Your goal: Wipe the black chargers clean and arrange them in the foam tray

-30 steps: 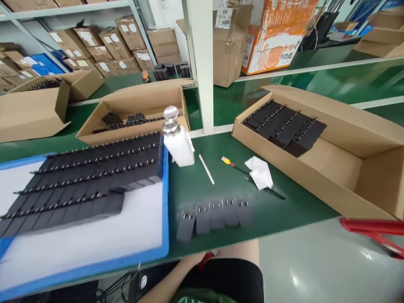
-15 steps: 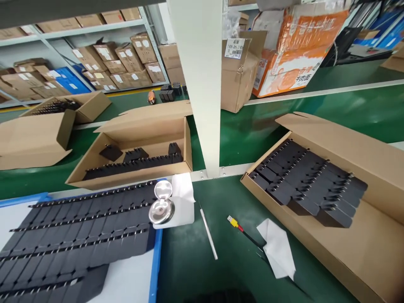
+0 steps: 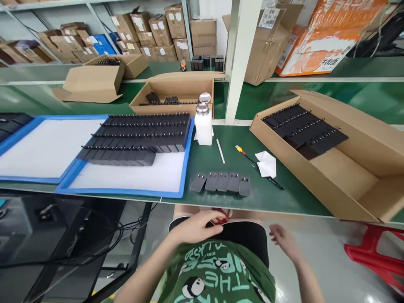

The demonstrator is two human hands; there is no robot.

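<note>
My left hand is over my lap, its fingers curved around a small red object mostly covered by the hand; its kind is unclear. Off to the right of my lap, my right hand hangs slightly blurred with loosely bent, parted fingers and nothing in it. On the bench in front of me lies a short row of black plastic blocks with paired metal pins. Behind them are a white pen-like tool, a cable with a yellow and red USB plug and a folded white wipe.
A blue-rimmed tray holds rows of black blocks, with a white pump bottle beside it. More blocks lie in the right cardboard box and rear box. A post rises behind; a red stool stands right.
My view has tilted down and moved back, bringing both hands, my lap and the front row of blocks into sight. The bottle now shows from the side.
</note>
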